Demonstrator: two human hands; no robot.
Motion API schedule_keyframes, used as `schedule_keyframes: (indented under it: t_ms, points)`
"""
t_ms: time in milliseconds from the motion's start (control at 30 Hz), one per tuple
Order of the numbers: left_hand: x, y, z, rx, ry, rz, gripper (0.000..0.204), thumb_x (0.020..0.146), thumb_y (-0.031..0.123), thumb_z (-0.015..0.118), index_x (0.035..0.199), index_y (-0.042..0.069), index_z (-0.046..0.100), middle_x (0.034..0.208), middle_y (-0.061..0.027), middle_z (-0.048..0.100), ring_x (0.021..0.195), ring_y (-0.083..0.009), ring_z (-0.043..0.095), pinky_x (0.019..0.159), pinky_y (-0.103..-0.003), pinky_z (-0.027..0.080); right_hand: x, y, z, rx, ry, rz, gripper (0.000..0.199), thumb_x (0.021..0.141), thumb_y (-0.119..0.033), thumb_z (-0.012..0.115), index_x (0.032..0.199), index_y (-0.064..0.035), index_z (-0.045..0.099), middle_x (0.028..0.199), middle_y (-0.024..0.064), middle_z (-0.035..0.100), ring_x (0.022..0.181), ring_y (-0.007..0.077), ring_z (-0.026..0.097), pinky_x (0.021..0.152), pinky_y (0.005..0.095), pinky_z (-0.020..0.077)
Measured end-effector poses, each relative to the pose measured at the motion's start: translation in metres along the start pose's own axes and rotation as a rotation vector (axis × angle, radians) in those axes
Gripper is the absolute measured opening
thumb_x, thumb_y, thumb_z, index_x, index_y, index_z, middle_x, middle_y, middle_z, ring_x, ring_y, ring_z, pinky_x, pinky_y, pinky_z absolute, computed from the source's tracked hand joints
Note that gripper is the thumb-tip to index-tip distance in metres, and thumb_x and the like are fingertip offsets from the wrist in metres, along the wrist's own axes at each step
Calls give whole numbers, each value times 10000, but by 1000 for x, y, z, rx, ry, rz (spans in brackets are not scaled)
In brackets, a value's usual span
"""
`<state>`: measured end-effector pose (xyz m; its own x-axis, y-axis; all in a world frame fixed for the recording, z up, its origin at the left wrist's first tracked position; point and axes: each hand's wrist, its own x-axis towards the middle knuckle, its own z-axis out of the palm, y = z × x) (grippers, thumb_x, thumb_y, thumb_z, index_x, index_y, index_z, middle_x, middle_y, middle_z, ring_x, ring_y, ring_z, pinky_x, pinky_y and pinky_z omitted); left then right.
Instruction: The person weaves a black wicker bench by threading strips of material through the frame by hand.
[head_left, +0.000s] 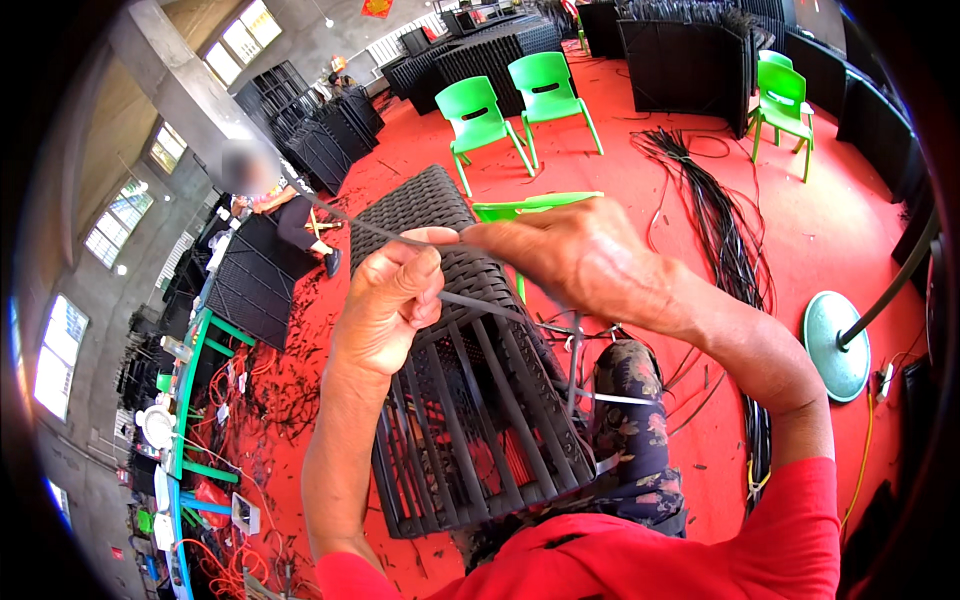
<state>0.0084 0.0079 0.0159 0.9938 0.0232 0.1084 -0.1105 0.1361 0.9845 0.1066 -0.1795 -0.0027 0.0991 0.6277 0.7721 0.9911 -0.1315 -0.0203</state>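
Note:
A half-woven panel (425, 192) of dark plastic wicker leans on my lap; its far part is closely woven, while bare lengthwise strips (487, 425) with gaps between them fill the near part. Above it, a flat grey strip (478, 303) runs through my hands. My left hand (390, 300) pinches it between thumb and curled fingers. Close beside, at the left fingertips, my right hand (590, 262) is closed on the same strip, its fingertips turned down and partly hidden. One length of strip trails off to the upper left, blurred.
Long bundled black strips (722, 230) lie on the red floor to the right, near a round stand base (836, 345). Green chairs (478, 115) stand ahead, before stacked dark panels (480, 55). At left, another person (290, 215) sits near a green-framed bench (190, 400).

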Motion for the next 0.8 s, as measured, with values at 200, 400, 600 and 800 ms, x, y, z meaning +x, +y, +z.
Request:
schedule_keyframes:
  t_ms: [200,400,600,800]
  points:
    - [6,-4,-8,-124,71,21,415,866,416,493,981,23,560,564,14,459,459,-50,373,424,-190,298,-26,28,2,-73,-165,-181,308,718,-108,534,1026,-101,529,804,79,579,657,238,607,513,348,479]
    - [11,3,-8,15,98,83,230,878,245,522,911,25,581,579,-13,517,459,-48,423,402,-146,284,-61,89,-17,-182,-116,33,246,720,-59,540,963,-90,551,802,81,583,721,252,604,575,335,502]
    - [24,-3,11,266,31,55,262,889,272,500,952,29,577,595,10,506,468,-26,404,415,-148,293,-42,91,-40,359,56,332,375,855,-270,550,1159,-55,511,1030,99,595,911,193,588,775,322,467]
    - [30,2,34,417,-106,107,104,858,107,526,888,29,589,673,-21,546,531,-67,485,435,-166,353,30,16,-14,652,-50,31,270,867,-220,534,1059,-35,574,873,104,623,780,155,601,666,281,484]
